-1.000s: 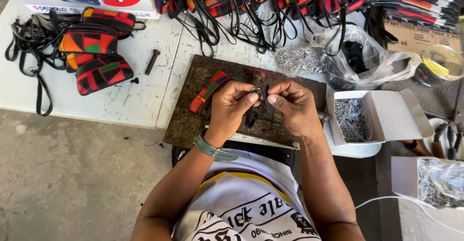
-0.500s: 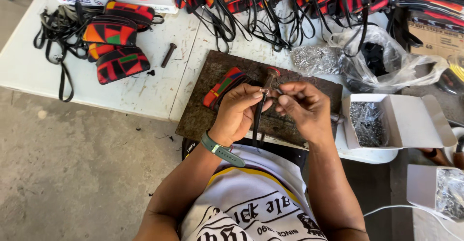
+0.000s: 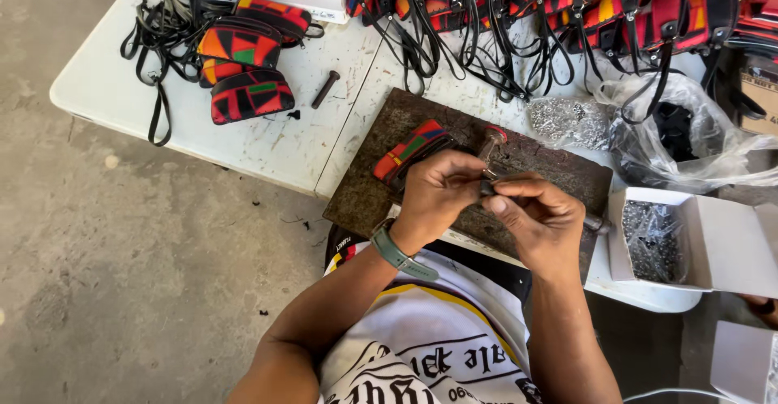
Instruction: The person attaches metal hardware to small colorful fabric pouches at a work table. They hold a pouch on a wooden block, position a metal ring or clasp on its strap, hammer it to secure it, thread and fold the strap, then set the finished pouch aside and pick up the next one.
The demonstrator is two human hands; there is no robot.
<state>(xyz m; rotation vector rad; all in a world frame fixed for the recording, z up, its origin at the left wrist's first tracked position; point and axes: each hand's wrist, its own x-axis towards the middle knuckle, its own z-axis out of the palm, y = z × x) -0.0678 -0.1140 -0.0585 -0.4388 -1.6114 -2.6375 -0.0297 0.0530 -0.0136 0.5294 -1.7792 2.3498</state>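
Both hands meet over the dark work board (image 3: pixel 373 197) at the near edge of the white table (image 3: pixel 267 145). The left hand (image 3: pixel 436 193) is curled, fingertips pinched on a small dark strap piece (image 3: pixel 485 183). The right hand (image 3: pixel 539 218) is curled too, thumb and forefinger pinching the same piece from the other side. The hands touch at the fingertips. What exactly the small part is, I cannot tell; the fingers hide most of it.

A green wristband (image 3: pixel 401 256) sits on the left wrist. A red, orange and green patterned pouch (image 3: pixel 409 149) lies on the board just beyond the left hand. A metal punch tool (image 3: pixel 490 141) stands on the board beyond the fingertips.

An open white box (image 3: pixel 721 242) with a bag of small metal rivets (image 3: pixel 652 238) stands at the table's near right corner. A clear bag of silvery hardware (image 3: pixel 567 120) lies beyond the board. Three finished patterned pouches (image 3: pixel 247 55) with black straps (image 3: pixel 158 43) pile near the left edge, a dark bolt (image 3: pixel 326 89) just beside them. A row of strapped pouches (image 3: pixel 551 7) lines the far edge.
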